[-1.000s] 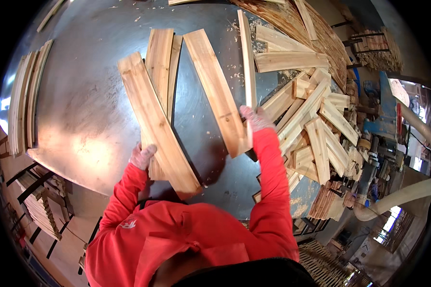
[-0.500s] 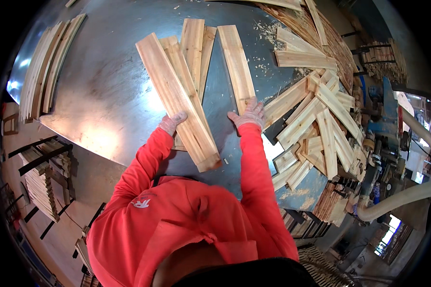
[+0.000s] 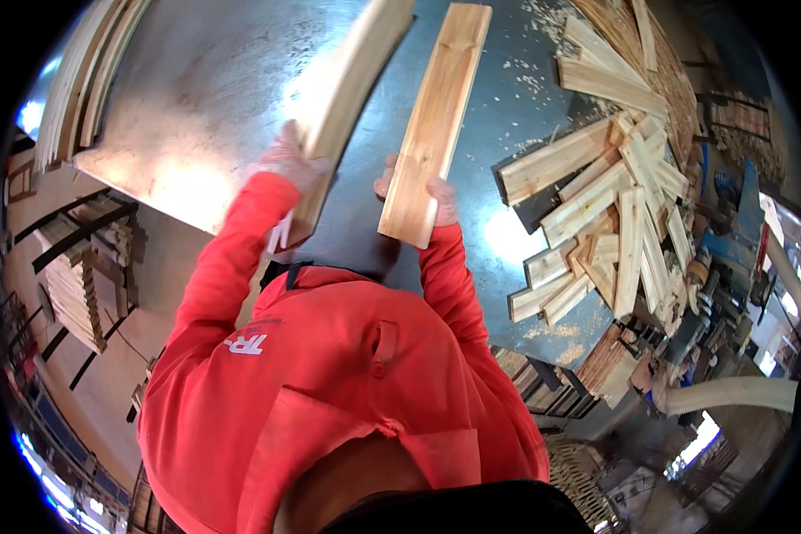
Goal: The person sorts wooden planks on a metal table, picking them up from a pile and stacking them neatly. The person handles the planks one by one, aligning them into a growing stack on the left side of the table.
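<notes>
My left hand (image 3: 291,158) is closed around several pale wooden boards (image 3: 351,84), gathered together and tilted up on edge; the boards are a little smeared by motion. To the right, my right hand (image 3: 445,203) grips one wooden board (image 3: 438,116) near its close end. The thumb lies at this board's right edge, and fingertips show past its left edge, so the hand reaches beneath it. Both hands wear thin see-through gloves. A gap of bare metal tabletop (image 3: 369,147) separates the two loads.
A loose pile of short boards (image 3: 596,200) covers the table's right side, with wood shavings (image 3: 529,89) behind it. Long boards (image 3: 89,76) lie stacked at the far left. Machinery with a pale hose (image 3: 730,393) stands at right; a timber stack (image 3: 71,294) stands left, below the table.
The fanned boards have been drawn together and turned on edge in my left hand. My right hand has taken hold of the single board, which now slants the other way. The view has shifted.
</notes>
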Motion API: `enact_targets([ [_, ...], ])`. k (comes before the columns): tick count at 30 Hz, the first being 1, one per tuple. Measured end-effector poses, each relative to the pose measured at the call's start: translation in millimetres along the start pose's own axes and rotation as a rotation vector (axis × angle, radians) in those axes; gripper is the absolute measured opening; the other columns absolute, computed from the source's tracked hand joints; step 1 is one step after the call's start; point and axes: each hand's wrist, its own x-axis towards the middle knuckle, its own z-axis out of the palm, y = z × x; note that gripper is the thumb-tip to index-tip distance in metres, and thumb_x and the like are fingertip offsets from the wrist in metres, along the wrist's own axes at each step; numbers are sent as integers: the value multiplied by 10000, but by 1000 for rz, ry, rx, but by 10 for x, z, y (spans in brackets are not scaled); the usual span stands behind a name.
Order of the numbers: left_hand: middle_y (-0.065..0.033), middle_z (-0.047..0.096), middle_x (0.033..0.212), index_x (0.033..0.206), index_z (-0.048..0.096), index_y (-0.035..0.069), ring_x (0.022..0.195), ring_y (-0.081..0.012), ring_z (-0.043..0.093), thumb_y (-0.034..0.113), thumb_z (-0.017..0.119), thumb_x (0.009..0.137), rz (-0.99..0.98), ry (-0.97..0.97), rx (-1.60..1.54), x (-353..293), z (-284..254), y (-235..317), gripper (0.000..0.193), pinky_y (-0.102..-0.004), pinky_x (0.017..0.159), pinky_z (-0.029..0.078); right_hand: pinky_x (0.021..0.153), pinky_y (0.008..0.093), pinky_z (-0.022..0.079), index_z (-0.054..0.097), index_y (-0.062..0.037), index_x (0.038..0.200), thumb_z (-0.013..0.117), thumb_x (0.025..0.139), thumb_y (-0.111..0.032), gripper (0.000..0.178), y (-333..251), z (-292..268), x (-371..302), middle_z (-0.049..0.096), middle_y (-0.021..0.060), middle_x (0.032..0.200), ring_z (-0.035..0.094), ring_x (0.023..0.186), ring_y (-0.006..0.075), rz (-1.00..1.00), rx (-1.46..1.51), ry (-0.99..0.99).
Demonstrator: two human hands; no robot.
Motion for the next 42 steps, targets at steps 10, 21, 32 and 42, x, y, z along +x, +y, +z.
enact_targets([
  [10,-217,315,1482,1519,56,37,1324,-382,396,620,699,683,58,22,149,-154,190,139,1205,-462,1049,385,1016,409,413,431,-50,1397,548,918,-427,621,523,348,261,551,247,1275,528,1182,402,226,-2093,90],
  [21,-146,631,1151,1336,478,6,1050,-226,608,506,649,860,241,-909,-1826,146,319,-552,711,-382,867,525,1065,345,339,233,0,1489,596,938,-300,725,568,-164,203,458,117,1371,456,1217,210,-197,-833,50],
  [32,-204,477,1371,1502,220,117,1173,-297,552,481,642,819,65,4,-332,86,68,-69,882,-389,982,439,1016,453,407,111,-31,1508,535,891,-484,875,792,240,254,397,270,1431,471,1225,451,97,-1866,242],
  [42,-251,401,1384,1530,74,126,1229,-398,482,365,743,685,-7,198,8,200,-564,-467,1104,-453,1026,415,1055,411,387,384,-40,1431,566,904,-370,648,817,-403,-302,492,220,1377,485,1261,368,-71,-1758,309],
])
